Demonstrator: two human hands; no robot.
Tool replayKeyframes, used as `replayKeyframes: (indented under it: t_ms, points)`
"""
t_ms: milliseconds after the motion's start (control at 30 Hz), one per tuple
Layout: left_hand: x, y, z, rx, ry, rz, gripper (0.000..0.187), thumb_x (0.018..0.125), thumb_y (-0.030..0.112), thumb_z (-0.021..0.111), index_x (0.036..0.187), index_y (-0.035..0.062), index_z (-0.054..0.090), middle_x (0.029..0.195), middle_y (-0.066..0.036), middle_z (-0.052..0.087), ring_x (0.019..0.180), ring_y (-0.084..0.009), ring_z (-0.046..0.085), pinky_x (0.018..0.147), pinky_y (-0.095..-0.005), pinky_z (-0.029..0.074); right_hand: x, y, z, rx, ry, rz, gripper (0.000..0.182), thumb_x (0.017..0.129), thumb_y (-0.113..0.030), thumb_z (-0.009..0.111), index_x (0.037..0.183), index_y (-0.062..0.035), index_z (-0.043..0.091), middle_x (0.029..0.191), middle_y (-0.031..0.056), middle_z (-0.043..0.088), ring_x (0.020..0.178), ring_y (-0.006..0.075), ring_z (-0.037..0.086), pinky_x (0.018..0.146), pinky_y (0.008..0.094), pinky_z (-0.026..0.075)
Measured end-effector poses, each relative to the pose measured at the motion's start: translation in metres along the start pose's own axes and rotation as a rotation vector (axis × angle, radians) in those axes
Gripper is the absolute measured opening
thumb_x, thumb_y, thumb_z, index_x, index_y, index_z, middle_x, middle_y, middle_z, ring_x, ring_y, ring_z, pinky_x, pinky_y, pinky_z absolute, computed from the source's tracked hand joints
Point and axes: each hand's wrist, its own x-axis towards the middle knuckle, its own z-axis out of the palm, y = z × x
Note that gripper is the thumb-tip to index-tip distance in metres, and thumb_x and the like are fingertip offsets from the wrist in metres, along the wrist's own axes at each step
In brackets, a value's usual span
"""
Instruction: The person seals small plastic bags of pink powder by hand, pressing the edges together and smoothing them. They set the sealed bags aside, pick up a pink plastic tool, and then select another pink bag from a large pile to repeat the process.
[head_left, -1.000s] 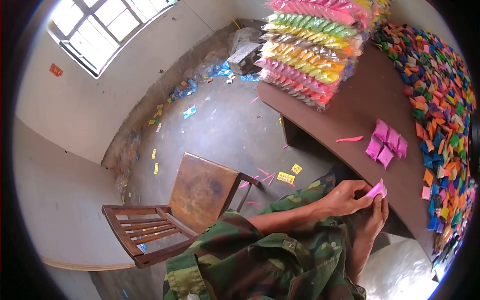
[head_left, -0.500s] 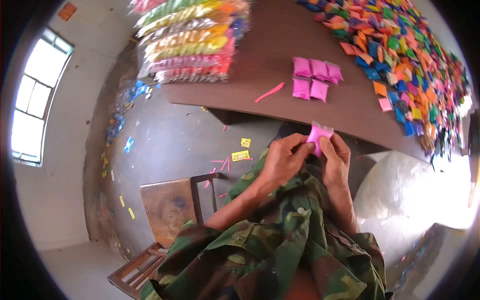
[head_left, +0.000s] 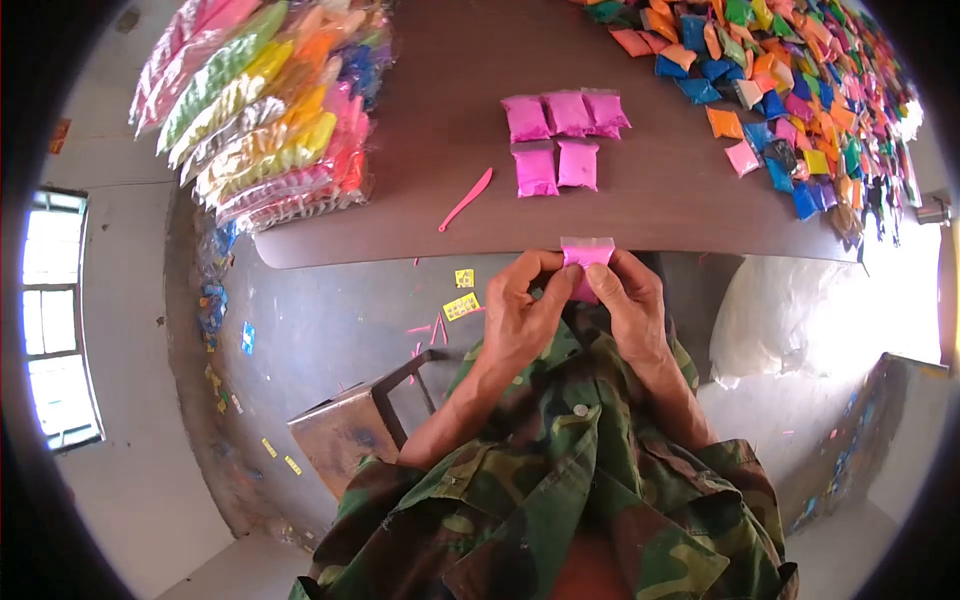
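- Pink packet (head_left: 588,256), one: pinched upright between my two hands, its clear top edge uppermost, by the near edge of the brown table (head_left: 650,205); whether it touches the table, I cannot tell.
- Left hand (head_left: 525,312): closed to a pinch, thumb and curled fingers on the packet's left side.
- Right hand (head_left: 640,305): likewise closed, thumb pressed against the packet's front, fingers curled beside it.
- Magenta packets (head_left: 535,168), five: on the table beyond my grip, three in the far row, two in the nearer.
- Pink plastic knife (head_left: 467,200), one: lying slantwise, ahead and left of my grip.
- Bagged bundles (head_left: 265,125), many colours: stacked farther left.
- Small coloured packets (head_left: 790,110), loose heap: ahead and well to the right.
- Wooden chair (head_left: 350,432): below and left of my grip.
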Motion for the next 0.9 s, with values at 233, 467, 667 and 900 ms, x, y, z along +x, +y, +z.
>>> replayKeyframes:
  t_ms: [233, 467, 667, 900]
  points:
    - [0.019, -0.002, 0.012, -0.272, 0.036, -0.225, 0.02, 0.104, 0.013, 0.075, 0.114, -0.0045, 0.072, 0.092, -0.004, 0.074, 0.084, -0.0085, 0.063, 0.073, -0.0279, 0.053, 0.018, 0.01, -0.011, -0.139, 0.064, -0.035, 0.022, 0.107, -0.01, 0.071, 0.124, 0.0027, 0.073, 0.11, 0.002, 0.071, 0.102, 0.0084, 0.064, 0.09, 0.0275, 0.054]
    - [0.031, -0.002, 0.006, 0.16, 0.059, -0.08, 0.014, 0.102, 0.01, 0.077, 0.106, -0.0035, 0.074, 0.089, -0.004, 0.074, 0.08, -0.0092, 0.064, 0.071, -0.0275, 0.052, 0.019, -0.001, -0.003, -0.019, 0.071, 0.039, 0.022, 0.109, -0.012, 0.069, 0.122, 0.0039, 0.073, 0.114, 0.0028, 0.072, 0.103, 0.0085, 0.064, 0.09, 0.0272, 0.054]
    - [0.038, 0.004, 0.019, 0.106, 0.027, -0.102, 0.02, 0.101, 0.015, 0.079, 0.107, -0.0031, 0.074, 0.087, -0.003, 0.072, 0.079, -0.0087, 0.062, 0.07, -0.0265, 0.051, 0.019, 0.004, -0.018, 0.028, 0.147, -0.006, 0.02, 0.11, -0.011, 0.066, 0.118, 0.0048, 0.073, 0.109, 0.0023, 0.073, 0.095, 0.0065, 0.063, 0.084, 0.0248, 0.052]
    - [0.037, -0.005, 0.018, 0.11, -0.117, -0.259, 0.02, 0.101, 0.017, 0.079, 0.103, -0.0019, 0.075, 0.083, -0.001, 0.069, 0.078, -0.0082, 0.059, 0.07, -0.0275, 0.049, 0.014, 0.008, -0.028, -0.165, 0.182, -0.068, 0.015, 0.108, -0.009, 0.067, 0.113, 0.0051, 0.072, 0.1, 0.0023, 0.072, 0.093, 0.0063, 0.063, 0.081, 0.0246, 0.052]
